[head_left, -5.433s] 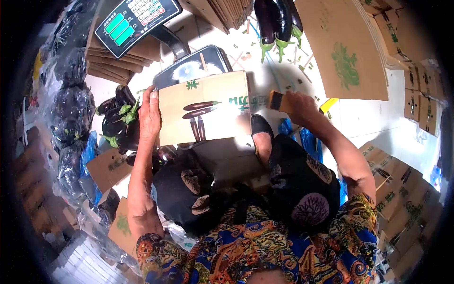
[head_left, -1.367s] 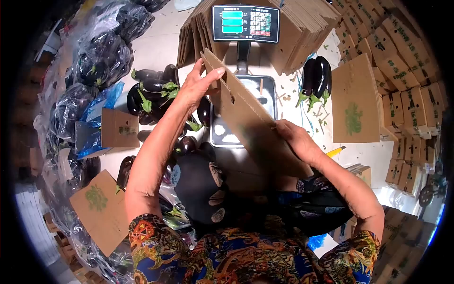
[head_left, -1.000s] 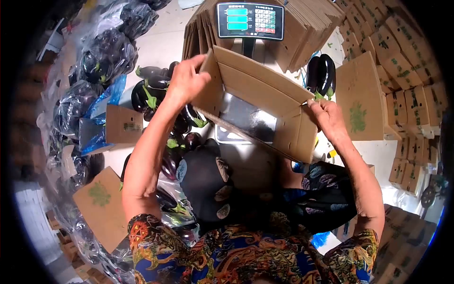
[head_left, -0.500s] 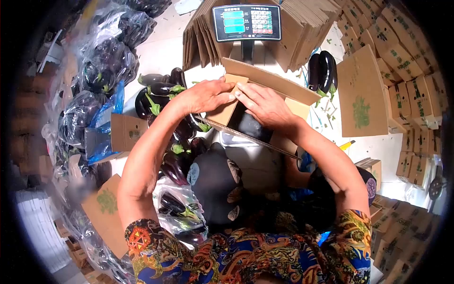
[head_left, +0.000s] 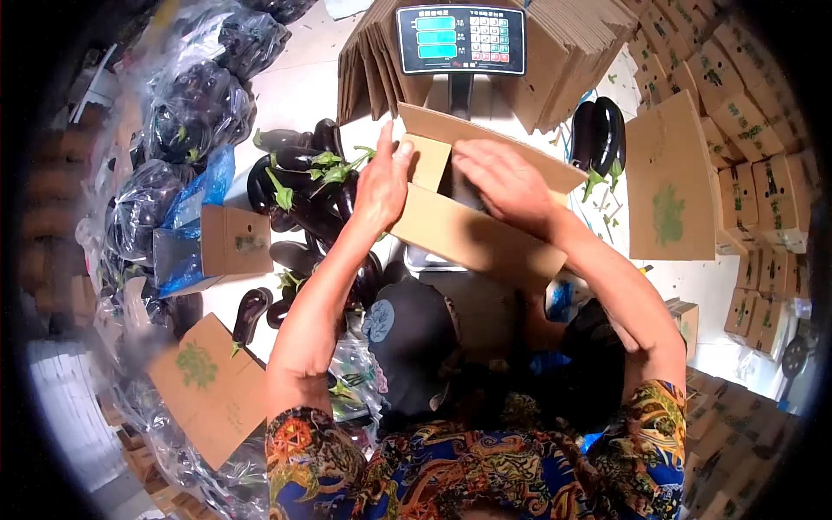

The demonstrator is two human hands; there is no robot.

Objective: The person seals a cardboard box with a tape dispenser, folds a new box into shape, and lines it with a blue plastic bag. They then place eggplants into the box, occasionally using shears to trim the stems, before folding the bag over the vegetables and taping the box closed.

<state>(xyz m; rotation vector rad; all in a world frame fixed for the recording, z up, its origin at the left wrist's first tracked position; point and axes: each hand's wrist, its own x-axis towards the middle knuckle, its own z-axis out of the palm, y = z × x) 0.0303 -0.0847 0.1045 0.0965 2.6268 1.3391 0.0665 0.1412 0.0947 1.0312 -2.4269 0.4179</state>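
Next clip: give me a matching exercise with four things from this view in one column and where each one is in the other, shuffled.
Things
1. scale display
2. box
3. two eggplants
4. bagged eggplants

Places
A. touched by the left hand and right hand
B. top centre, above the box
C. far left, in clear plastic
D. loose, right of the box, next to a flat carton

Pairs: 1-B, 2-A, 3-D, 4-C
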